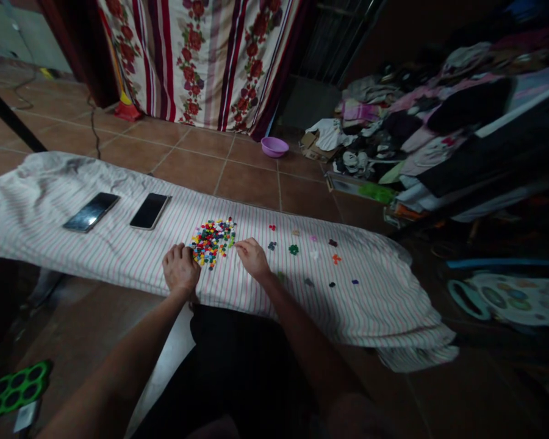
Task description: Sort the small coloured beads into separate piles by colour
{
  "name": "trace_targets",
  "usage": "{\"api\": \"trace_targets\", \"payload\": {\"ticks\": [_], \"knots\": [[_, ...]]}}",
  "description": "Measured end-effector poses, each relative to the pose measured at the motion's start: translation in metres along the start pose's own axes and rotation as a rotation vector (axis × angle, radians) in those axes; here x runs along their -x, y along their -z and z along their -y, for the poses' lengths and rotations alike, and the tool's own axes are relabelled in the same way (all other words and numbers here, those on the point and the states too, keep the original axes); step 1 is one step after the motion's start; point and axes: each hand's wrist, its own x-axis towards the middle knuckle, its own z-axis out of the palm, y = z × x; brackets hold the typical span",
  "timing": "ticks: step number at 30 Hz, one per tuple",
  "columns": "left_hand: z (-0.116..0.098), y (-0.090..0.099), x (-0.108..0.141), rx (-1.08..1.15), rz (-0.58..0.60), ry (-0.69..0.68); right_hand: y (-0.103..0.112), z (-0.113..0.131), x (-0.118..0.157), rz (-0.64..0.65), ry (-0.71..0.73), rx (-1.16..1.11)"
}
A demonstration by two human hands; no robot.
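Note:
A pile of small multicoloured pieces lies on the striped cloth. My left hand rests on the cloth against the pile's left edge, fingers curled; what they hold, if anything, is hidden. At the pile's right edge my right hand has thumb and forefinger pinched beside a light green piece; the pinched thing is too small to name. Further right are small single-colour groups, among them red, dark green, orange, grey and purple.
Two phones, one silvery and one black, lie on the cloth at the left. A purple basin stands on the tiled floor beyond. Clothes are heaped at the right; a floral curtain hangs behind.

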Motion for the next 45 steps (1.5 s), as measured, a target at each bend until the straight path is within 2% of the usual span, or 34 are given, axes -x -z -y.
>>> {"api": "trace_targets", "payload": {"ticks": [5,12,21,30,39,42,45], "knots": [[0.002,-0.003,0.001,-0.001,-0.026,-0.030,-0.030,0.034,-0.030,0.132,-0.038,0.086],[0.003,-0.006,0.002,-0.005,-0.056,-0.041,-0.038,0.060,-0.048,0.283,-0.153,0.228],[0.001,-0.003,0.001,0.028,-0.037,-0.036,-0.031,0.065,-0.054,0.373,-0.148,0.345],[0.001,-0.002,0.001,0.012,-0.040,-0.042,-0.025,0.075,-0.062,0.423,-0.156,0.324],[0.002,-0.005,0.002,0.038,-0.056,-0.034,-0.028,0.073,-0.054,0.378,0.031,0.298],[0.002,-0.005,0.002,0.036,-0.059,-0.030,-0.030,0.072,-0.055,0.367,-0.002,0.287],[0.002,-0.004,0.002,0.016,-0.053,-0.038,-0.028,0.071,-0.056,0.363,-0.094,0.288]]}}
